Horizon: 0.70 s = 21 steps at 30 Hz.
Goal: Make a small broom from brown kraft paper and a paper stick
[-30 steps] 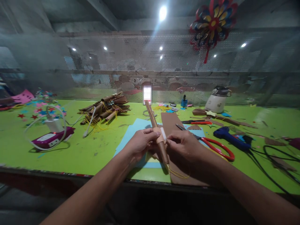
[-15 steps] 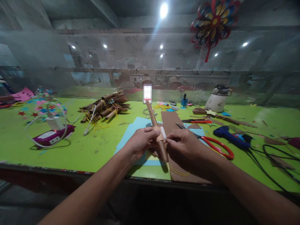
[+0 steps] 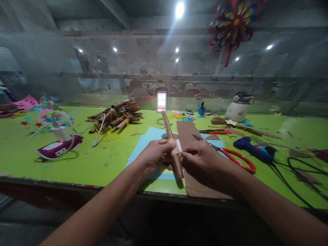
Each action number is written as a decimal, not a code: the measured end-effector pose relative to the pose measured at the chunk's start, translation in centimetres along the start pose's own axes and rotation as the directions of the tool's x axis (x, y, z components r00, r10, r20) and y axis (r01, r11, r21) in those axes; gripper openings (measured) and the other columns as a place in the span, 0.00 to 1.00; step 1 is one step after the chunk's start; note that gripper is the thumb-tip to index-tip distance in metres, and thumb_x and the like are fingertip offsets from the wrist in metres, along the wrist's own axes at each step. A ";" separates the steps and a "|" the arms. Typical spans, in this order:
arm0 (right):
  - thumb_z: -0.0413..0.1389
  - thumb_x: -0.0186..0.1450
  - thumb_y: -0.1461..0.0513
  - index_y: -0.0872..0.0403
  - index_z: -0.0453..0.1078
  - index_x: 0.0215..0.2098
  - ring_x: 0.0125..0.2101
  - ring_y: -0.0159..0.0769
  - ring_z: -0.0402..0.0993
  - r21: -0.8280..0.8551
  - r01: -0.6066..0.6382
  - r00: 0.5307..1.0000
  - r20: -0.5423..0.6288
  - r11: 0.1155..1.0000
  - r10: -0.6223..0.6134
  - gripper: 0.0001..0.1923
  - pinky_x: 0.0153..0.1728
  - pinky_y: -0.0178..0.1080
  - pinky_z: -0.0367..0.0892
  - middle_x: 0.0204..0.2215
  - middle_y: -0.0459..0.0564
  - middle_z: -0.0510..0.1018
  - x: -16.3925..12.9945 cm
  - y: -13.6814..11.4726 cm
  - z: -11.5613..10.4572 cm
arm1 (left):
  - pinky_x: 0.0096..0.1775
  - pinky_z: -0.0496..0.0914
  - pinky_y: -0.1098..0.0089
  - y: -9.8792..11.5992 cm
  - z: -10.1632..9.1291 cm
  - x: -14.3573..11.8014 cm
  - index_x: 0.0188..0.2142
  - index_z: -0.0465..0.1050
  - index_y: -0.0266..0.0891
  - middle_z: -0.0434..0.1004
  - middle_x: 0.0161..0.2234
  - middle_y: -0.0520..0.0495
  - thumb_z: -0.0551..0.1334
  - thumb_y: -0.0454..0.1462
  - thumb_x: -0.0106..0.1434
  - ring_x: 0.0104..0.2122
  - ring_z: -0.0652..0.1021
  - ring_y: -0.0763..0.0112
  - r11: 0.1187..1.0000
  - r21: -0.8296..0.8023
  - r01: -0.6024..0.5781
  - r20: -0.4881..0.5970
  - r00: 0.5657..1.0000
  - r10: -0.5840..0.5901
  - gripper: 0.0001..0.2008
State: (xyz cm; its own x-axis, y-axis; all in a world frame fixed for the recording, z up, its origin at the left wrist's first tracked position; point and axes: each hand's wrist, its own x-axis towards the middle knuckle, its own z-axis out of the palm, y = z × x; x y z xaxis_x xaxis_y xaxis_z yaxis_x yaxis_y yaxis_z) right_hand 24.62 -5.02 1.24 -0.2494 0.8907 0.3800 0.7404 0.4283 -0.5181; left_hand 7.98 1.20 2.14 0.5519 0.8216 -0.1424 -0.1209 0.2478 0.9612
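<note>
My left hand (image 3: 156, 154) and my right hand (image 3: 201, 156) both grip a long rolled brown paper stick (image 3: 169, 131) that points away from me over the green table (image 3: 102, 160). A light tan band with a white strip (image 3: 176, 148) wraps the stick between my thumbs. Thin yellow strings (image 3: 194, 188) trail from the stick's near end. Under my hands lie a blue paper sheet (image 3: 146, 143) and a brown paper sheet (image 3: 186, 131).
Red-handled scissors (image 3: 239, 159) and a blue glue gun (image 3: 252, 152) with black cable lie to the right. A pile of brown paper rolls (image 3: 116, 116) sits back left, a purple device with a white charger (image 3: 57, 147) at left. A white kettle (image 3: 238, 107) stands at the back.
The view has shifted slightly; my hands and the stick stay almost where they were, with my grip unchanged.
</note>
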 end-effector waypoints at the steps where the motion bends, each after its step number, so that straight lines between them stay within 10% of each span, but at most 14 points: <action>1: 0.48 0.62 0.64 0.57 0.72 0.25 0.22 0.29 0.63 -0.016 0.008 1.000 0.002 1.000 -0.008 0.13 0.24 0.32 0.56 0.21 0.46 0.72 0.0 0.0 0.0 | 0.28 0.71 0.69 0.0 0.0 0.0 0.28 0.71 0.30 0.71 0.23 0.47 0.63 0.29 0.52 0.21 0.72 0.73 1.000 0.002 0.003 -0.003 1.000 -0.003 0.03; 21: 0.48 0.63 0.60 0.56 0.65 0.19 0.20 0.27 0.57 0.159 -0.153 0.987 0.073 0.975 0.143 0.16 0.20 0.31 0.52 0.17 0.43 0.64 0.0 -0.1 -0.2 | 0.28 0.71 0.67 -0.1 0.0 0.0 0.26 0.68 0.32 0.69 0.20 0.49 0.62 0.29 0.52 0.20 0.73 0.72 1.000 -0.001 0.009 0.033 0.999 -0.009 0.03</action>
State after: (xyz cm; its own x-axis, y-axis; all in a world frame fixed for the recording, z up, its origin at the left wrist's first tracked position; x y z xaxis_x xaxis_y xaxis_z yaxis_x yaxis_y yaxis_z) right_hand 24.70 -5.12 1.43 -0.1853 0.9516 0.2452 0.6609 0.3054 -0.6856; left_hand 7.99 1.22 2.00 0.5795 0.8022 -0.1434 -0.1166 0.2558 0.9597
